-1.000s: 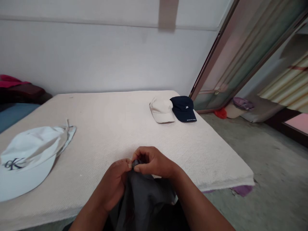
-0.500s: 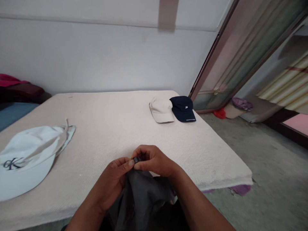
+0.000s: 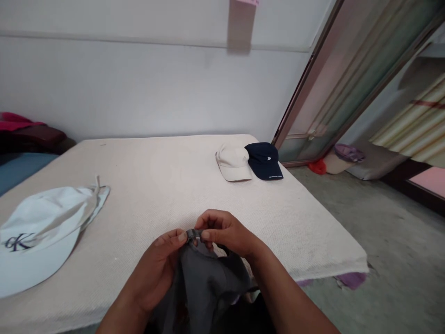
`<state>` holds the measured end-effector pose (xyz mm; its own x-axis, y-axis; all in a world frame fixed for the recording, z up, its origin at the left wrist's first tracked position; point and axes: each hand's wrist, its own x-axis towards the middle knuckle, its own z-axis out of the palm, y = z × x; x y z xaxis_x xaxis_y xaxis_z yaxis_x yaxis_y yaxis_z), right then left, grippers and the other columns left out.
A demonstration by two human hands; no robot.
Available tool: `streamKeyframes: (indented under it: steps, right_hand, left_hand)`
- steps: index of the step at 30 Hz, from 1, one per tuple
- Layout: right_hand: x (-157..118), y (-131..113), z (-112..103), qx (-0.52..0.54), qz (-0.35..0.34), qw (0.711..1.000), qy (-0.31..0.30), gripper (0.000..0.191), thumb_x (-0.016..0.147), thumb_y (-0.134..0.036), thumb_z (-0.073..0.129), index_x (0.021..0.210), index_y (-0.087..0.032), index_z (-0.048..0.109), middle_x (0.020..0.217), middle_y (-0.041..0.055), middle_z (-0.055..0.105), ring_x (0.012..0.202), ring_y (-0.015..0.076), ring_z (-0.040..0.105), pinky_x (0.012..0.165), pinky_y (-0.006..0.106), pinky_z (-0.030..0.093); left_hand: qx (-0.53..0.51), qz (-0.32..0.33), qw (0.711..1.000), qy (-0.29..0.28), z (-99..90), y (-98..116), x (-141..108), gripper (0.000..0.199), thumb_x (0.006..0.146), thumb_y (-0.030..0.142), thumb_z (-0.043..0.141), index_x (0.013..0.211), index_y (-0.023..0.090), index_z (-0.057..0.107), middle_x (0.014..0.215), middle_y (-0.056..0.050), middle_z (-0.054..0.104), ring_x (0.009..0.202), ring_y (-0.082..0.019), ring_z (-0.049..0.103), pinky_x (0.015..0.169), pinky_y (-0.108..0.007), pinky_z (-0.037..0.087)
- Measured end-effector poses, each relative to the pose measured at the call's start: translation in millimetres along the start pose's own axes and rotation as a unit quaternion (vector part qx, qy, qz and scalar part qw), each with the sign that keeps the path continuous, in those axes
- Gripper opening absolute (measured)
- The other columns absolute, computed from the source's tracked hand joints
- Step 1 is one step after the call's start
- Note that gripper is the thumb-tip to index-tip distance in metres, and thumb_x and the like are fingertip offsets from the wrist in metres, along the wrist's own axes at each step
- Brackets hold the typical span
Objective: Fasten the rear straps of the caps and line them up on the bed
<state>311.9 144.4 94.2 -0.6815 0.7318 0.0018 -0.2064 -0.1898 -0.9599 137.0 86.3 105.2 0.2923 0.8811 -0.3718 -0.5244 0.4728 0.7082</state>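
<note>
A dark grey cap (image 3: 205,273) hangs at the front edge of the bed, held up by its back strap (image 3: 193,235). Thumb and fingers of my left hand (image 3: 162,260) pinch the strap's left end, where a small buckle seems to sit. My right hand (image 3: 227,232) grips the strap's right side between thumb and forefinger. A gap shows below the strap, and the cap's lower part drops out of sight between my forearms.
White caps (image 3: 41,232) with dark lettering lie stacked at the left. A beige cap (image 3: 232,162) and a navy cap (image 3: 263,160) sit side by side at the far right of the cream-covered bed (image 3: 156,181). A glass door (image 3: 313,106) stands beyond.
My fingers have drawn slightly apart, my left hand moving left and my right hand right, so more of the strap and the gap beneath it shows. The view has tilted up a little.
</note>
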Motion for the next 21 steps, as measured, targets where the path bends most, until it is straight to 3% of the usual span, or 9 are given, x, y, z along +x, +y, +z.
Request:
streamKeyframes:
  steps: [5,12,21]
  right_hand:
    - [-0.3,2.2,-0.4,-0.016,0.011,1.000,0.024,0.010,0.074,-0.019,0.065,0.080,-0.014,0.059,0.065,-0.0020,0.058,0.052,0.0066,0.048,0.050,0.020,0.038]
    - [1.0,0.8,4.3,-0.026,0.036,0.998,0.051,0.005,0.073,-0.016,0.062,0.075,-0.015,0.057,0.060,-0.0030,0.057,0.046,0.0053,0.042,0.045,0.018,0.033]
    - [0.6,3.1,2.2,-0.007,0.019,0.998,0.067,0.011,0.074,-0.024,0.065,0.078,-0.016,0.058,0.058,-0.0050,0.051,0.048,0.0063,0.043,0.046,0.020,0.033]
  left_hand:
    - [0.007,-0.008,1.000,-0.017,-1.7,-0.7,-0.5,0.012,0.082,0.019,0.057,0.075,0.013,0.066,0.075,-0.006,0.066,0.073,-0.017,0.060,0.067,-0.027,0.046]
    - [0.015,-0.017,1.000,0.013,-3.2,-2.3,-0.8,0.008,0.077,0.019,0.060,0.073,0.014,0.064,0.071,-0.004,0.063,0.066,-0.016,0.057,0.062,-0.026,0.044]
    - [0.021,-0.020,0.999,0.023,-1.6,-2.0,-0.2,0.011,0.077,0.020,0.062,0.067,0.016,0.057,0.064,-0.002,0.061,0.058,-0.013,0.053,0.054,-0.023,0.039]
